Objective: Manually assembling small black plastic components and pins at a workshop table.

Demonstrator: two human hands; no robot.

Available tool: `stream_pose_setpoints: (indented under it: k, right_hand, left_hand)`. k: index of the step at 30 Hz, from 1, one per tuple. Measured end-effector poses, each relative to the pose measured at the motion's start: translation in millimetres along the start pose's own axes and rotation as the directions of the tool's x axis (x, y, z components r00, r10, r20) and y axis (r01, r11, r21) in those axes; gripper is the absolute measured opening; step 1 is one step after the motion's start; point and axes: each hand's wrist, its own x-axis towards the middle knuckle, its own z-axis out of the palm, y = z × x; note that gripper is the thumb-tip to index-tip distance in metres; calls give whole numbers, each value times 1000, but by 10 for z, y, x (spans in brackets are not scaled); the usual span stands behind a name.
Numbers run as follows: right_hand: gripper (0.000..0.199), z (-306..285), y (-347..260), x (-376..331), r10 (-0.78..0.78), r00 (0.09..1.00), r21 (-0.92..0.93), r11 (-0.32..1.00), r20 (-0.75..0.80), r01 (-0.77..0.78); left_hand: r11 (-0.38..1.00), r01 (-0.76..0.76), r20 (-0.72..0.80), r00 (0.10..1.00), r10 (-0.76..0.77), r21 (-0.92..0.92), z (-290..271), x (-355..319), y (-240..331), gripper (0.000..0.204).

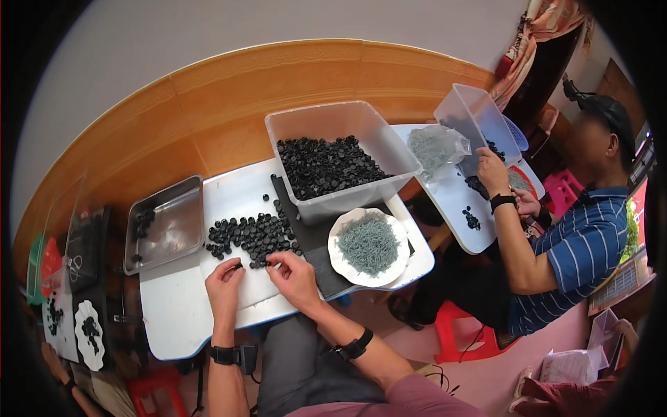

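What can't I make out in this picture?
All in the head view:
Left hand: the dark piece at its fingertips is too small for detail.
Right hand: its fingers and the black pile obscure whether it grips anything.
Large bin: black parts cover its floor.
White plate: grey pieces cover its middle.
Another person's arm, lower left: cut off by the edge.

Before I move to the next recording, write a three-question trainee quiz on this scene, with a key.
1. True or false: the round white plate on the camera wearer's table is heaped with black parts.
2. Which container stands left of the loose black pile?
A) large plastic bin
B) metal tray
C) plastic bag
3. Which of the wearer's hands is nearer that plate?

Key: 1. False, small grey pieces; 2. B; 3. The right hand.
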Motion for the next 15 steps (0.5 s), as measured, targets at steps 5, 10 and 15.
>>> stream_pose_setpoints:
  k: [5, 10, 15]
  right_hand:
    - [21, -17, 1, 14, -14, 1000, -17, 1000, -3, 14]
    - [20, 54, 52, 23, -22, 999, -28, 999, 31, 22]
    - [19, -41, 68, 64, 6, 1000, -9, 1000, 22, -6]
  left_hand:
    - [980, 33, 68, 997, -20, -196, 43, -46, -7, 26]
    - [971, 37, 107, 994, -12, -234, 20, -83, -78, 26]
    - [972, 11, 187, 982, 34, -235, 138, -53, 50, 31]
